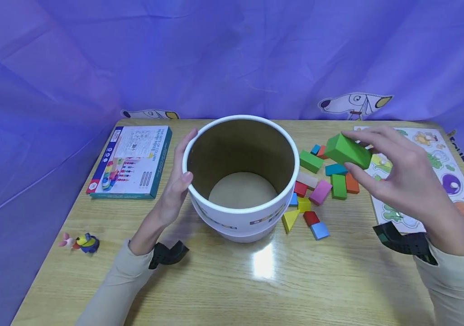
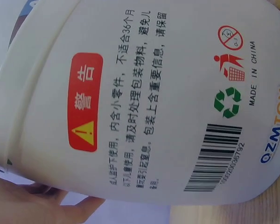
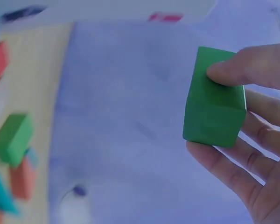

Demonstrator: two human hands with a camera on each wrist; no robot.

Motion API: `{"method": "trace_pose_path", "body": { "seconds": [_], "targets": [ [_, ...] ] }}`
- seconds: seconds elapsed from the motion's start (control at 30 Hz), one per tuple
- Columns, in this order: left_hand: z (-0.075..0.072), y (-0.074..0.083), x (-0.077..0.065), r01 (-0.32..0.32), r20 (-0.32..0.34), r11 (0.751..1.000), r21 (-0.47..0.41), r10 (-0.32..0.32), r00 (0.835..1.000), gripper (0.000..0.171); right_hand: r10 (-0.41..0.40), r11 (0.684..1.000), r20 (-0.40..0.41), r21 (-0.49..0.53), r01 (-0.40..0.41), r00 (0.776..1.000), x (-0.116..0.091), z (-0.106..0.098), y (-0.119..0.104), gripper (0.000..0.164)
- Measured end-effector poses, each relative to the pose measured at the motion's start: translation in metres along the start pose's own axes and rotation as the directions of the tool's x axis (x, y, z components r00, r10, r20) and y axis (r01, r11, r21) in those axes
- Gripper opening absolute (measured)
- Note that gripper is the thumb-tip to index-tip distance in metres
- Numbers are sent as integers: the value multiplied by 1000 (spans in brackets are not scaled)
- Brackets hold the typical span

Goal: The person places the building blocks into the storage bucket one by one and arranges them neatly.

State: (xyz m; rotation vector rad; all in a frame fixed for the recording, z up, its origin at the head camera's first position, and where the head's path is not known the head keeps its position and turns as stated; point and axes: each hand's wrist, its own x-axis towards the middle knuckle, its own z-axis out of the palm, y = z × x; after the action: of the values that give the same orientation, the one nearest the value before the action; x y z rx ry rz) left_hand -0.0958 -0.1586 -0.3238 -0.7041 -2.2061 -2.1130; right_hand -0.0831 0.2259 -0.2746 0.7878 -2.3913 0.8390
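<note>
My right hand (image 1: 407, 172) pinches a green block (image 1: 347, 151) between thumb and fingers, raised to the right of the bucket. The right wrist view shows the thumb flat on one face of this green block (image 3: 214, 100) and fingers against the other side. A large white bucket (image 1: 243, 210) stands upright on the table, its bare floor visible inside. My left hand (image 1: 173, 188) rests against its left side, fingers stretched along the outer wall and thumb tip at the rim. Up close, the left wrist view shows the bucket's printed wall (image 2: 177, 93) and part of that hand.
Several coloured blocks (image 1: 320, 192) lie loose right of the bucket. A picture puzzle board (image 1: 411, 217) is at the far right. On the left are a flat toy box (image 1: 134, 158) and small figurines (image 1: 87, 243). Behind the table hangs a blue-purple cloth (image 1: 232, 59).
</note>
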Motion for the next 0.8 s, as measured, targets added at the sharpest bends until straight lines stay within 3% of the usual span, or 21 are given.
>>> {"method": "trace_pose_path", "body": {
  "seconds": [0.17, 0.43, 0.6, 0.8],
  "targets": [
    [-1, 0, 1, -4, 7, 1000, -16, 4, 1000, 90, -91, 988, -6, 122, 91, 996, 35, 3, -31, 62],
    [-2, -1, 0, -3, 25, 1000, -16, 3, 1000, 88, -180, 962, 42, 214, 167, 983, 73, 24, -66, 55],
    [-4, -2, 0, -8, 25, 1000, -5, 8, 1000, 89, -238, 937, 60, 278, 212, 970, 85, 40, -73, 49],
    [-4, -1, 0, -13, 30, 1000, -3, 14, 999, 86, -243, 919, 76, 337, 204, 967, 86, 52, -73, 48]
  ]
}}
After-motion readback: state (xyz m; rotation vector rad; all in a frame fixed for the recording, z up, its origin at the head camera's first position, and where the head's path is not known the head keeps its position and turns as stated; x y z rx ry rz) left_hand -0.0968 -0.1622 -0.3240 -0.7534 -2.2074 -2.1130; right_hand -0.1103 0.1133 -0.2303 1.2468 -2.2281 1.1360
